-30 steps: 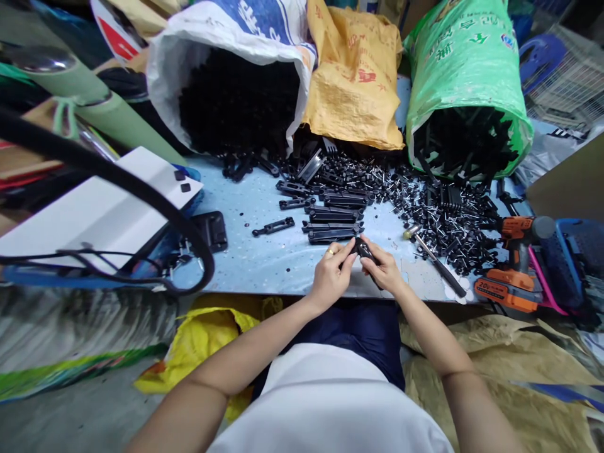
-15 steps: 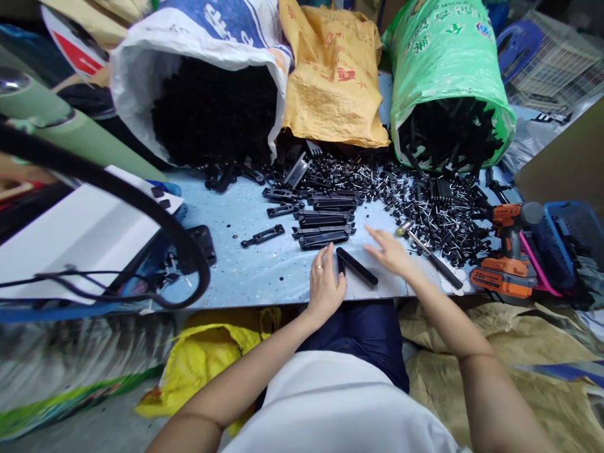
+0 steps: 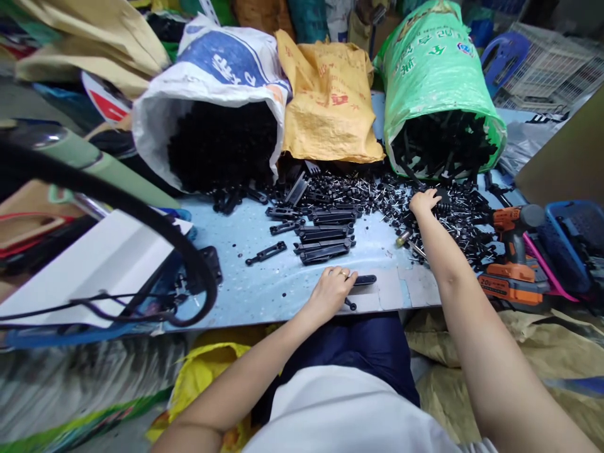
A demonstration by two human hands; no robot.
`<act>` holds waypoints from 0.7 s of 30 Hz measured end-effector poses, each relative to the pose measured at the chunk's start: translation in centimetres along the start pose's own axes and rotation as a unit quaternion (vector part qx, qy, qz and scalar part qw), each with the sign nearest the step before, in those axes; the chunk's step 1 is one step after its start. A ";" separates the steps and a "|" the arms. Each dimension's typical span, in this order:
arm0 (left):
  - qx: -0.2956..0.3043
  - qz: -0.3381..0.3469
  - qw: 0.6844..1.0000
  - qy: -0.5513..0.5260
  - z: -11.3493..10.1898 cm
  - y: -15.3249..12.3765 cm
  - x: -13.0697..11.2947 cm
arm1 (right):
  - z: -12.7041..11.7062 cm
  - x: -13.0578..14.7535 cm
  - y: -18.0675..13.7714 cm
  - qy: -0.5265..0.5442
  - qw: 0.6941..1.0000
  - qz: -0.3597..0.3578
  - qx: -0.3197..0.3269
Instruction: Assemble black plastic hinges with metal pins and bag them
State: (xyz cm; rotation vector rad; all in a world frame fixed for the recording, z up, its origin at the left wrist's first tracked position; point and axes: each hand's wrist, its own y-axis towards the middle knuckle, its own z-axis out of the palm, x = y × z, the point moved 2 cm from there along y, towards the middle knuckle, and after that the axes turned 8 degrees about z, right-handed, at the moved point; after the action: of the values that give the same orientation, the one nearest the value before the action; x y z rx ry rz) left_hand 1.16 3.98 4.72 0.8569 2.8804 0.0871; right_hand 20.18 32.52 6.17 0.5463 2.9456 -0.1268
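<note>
My left hand point(image 3: 333, 288) rests near the table's front edge, its fingers closed over the left end of a long black plastic bar point(image 3: 365, 280). The ringed end of another slim black part point(image 3: 350, 304) sticks out beneath that hand. Farther off, my right hand point(image 3: 426, 201) reaches into the heap of small black pieces and metal pins point(image 3: 465, 220), its fingers slightly apart; nothing shows in them. A hammer point(image 3: 404, 238) lies by my right forearm, which partly covers it. Black assembled bars point(image 3: 325, 248) lie in a row ahead of my left hand.
White point(image 3: 155, 104), yellow point(image 3: 330, 119) and green point(image 3: 443, 82) sacks line the back; black parts fill the white and green ones. An orange cordless drill point(image 3: 512, 251) and a blue basket point(image 3: 573, 236) stand right. A black cable point(image 3: 155, 220) arches at left.
My right hand has gone forward and right, from beside the long bar to the heap. My left hand has closed over the bar, which now lies nearly level across the view.
</note>
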 end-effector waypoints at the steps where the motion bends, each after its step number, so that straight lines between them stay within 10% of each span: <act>1: -0.006 -0.006 1.000 0.003 0.0 -0.5 0.2 | 0.1 -0.2 0.1 0.012 1.000 0.008 0.006; 6: -0.026 -0.008 1.000 0.008 0.4 -2.3 1.4 | -0.7 -3.2 1.4 0.236 0.971 -0.010 -0.046; 11: -0.005 -0.032 0.999 0.005 1.0 -2.6 1.7 | -3.4 -6.0 -0.8 0.500 0.840 -0.201 -0.062; 17: 0.010 -0.055 0.996 -0.076 1.0 -1.7 1.7 | -2.2 -6.6 -16.4 0.156 0.792 -0.587 0.058; 21: 0.033 -0.045 0.989 -0.136 0.7 -0.3 1.2 | 1.3 -6.8 -22.7 -0.061 0.788 -0.608 0.083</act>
State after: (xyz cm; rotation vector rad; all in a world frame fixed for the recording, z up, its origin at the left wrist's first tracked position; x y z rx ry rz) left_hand 0.05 4.39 3.90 0.6865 2.6733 -0.1264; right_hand 18.35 8.85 7.21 -1.3465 2.6218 -0.5066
